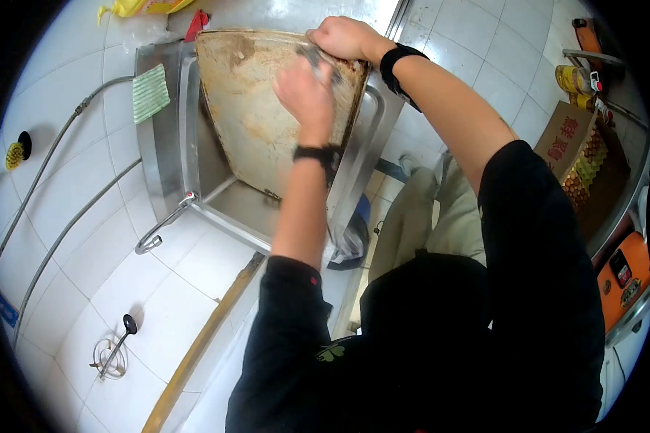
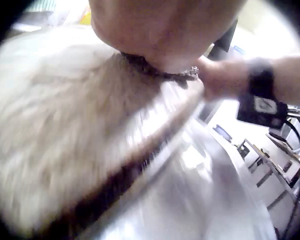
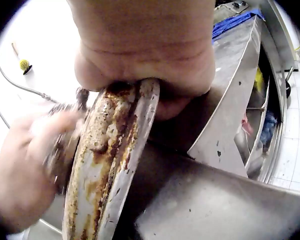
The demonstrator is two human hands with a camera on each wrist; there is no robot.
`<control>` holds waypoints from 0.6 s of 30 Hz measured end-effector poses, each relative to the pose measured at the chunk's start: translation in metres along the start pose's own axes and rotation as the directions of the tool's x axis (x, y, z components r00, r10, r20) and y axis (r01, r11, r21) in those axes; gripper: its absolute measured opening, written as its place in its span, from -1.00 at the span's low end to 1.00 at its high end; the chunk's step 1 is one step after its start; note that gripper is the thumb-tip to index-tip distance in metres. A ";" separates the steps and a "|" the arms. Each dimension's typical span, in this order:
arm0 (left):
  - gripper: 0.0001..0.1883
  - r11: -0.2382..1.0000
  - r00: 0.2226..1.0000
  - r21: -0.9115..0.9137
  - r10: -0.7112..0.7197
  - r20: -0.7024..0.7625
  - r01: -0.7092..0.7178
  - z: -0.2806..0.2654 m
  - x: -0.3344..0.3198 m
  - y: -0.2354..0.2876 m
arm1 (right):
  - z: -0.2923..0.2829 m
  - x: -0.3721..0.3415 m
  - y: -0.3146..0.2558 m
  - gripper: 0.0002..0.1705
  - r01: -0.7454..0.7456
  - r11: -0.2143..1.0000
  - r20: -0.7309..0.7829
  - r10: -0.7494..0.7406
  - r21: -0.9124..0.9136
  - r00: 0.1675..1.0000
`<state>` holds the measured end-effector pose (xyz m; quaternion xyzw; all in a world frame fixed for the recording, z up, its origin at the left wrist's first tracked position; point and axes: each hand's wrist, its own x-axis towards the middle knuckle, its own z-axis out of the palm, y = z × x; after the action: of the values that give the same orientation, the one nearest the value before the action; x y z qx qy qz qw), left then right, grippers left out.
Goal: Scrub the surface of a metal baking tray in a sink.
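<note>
Against white tiles at the far left, a yellow-bristled brush with a black back sits beside a grey hose that arcs toward the sink. Lower down are a black ladle and a wire ring, one partly over the other. Next, a green striped cloth drapes over the left rim of the stainless-steel sink, with a curved faucet near that side's lower corner. A yellow bottle lies on its side above, and a small red cloth rests just by the tray's upper left corner.

The metal tray leans in the sink, its lower end down in the basin, its face blotched brown and its rim crusted with dark grime. The left hand, blurred, has its fingers curled round a steel wool scourer and presses it to the tray near the upper right corner. Just beyond, the right hand grips that corner, fingers bent over the rim. Farther right stand an open cardboard box and an orange appliance.
</note>
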<state>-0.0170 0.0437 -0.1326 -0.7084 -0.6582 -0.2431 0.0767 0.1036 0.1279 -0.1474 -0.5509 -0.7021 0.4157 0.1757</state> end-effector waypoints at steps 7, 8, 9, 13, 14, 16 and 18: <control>-0.72 0.998 0.998 -0.063 0.002 0.066 0.002 -0.005 -0.040 0.006 | -0.001 0.001 0.000 -0.43 -0.017 0.999 0.043 0.018 -0.033 0.999; -0.73 0.997 1.000 -0.078 -0.027 0.005 0.027 -0.004 -0.024 0.000 | 0.000 0.001 0.000 -0.43 -0.009 1.000 0.036 0.009 -0.015 0.999; -0.73 0.997 1.000 -0.078 -0.026 0.008 0.027 -0.003 -0.006 -0.006 | 0.001 0.002 0.002 -0.43 -0.001 1.000 0.023 0.001 0.003 1.000; -0.78 0.997 0.993 -0.001 -0.074 0.089 0.074 -0.002 -0.003 -0.008 | 0.003 0.004 0.002 -0.42 0.013 1.000 0.026 -0.013 0.001 1.000; -0.78 0.995 0.994 -0.061 -0.068 0.080 0.073 -0.001 -0.017 -0.002 | -0.001 0.000 -0.003 -0.45 -0.014 0.999 0.020 0.015 -0.029 1.000; -0.74 0.994 0.998 -0.103 -0.032 0.046 0.036 -0.007 -0.036 0.008 | -0.003 0.000 -0.002 -0.45 -0.047 0.997 0.020 0.048 -0.054 0.999; -0.73 0.998 0.997 -0.047 0.039 0.062 -0.036 -0.002 -0.045 0.002 | 0.001 0.002 0.001 -0.40 -0.010 0.999 0.023 0.011 -0.040 1.000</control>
<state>-0.0165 0.0021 -0.1510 -0.7294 -0.6411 -0.2344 0.0445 0.1022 0.1297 -0.1492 -0.5530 -0.7092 0.4091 0.1542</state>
